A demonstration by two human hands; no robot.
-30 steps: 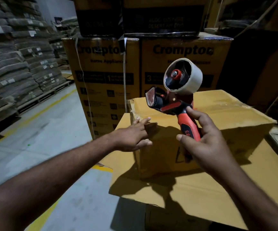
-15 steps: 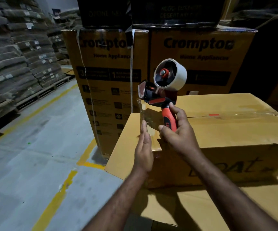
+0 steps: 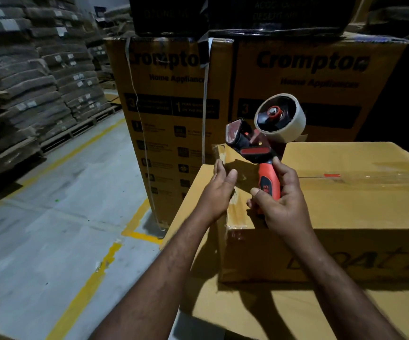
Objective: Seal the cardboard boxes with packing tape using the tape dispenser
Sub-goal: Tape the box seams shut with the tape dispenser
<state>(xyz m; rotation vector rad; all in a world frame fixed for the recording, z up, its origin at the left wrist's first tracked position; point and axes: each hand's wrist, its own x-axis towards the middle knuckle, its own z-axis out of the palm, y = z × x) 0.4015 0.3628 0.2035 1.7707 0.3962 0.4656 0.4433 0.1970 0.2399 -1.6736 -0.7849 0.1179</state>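
The box (image 3: 345, 209) is plain brown cardboard, matt, and a little creased at its near corner. A strip of clear tape (image 3: 375, 176) lies glossy over the top seam. The tape dispenser (image 3: 255, 153) looks to be of hard plastic, red and black, with a slight shine; its roll (image 3: 294, 123) is pale and smooth. The floor (image 3: 51, 229) is grey concrete, quite smooth, with worn yellow paint. The sacks (image 3: 27, 82) at the left look coarse and woven
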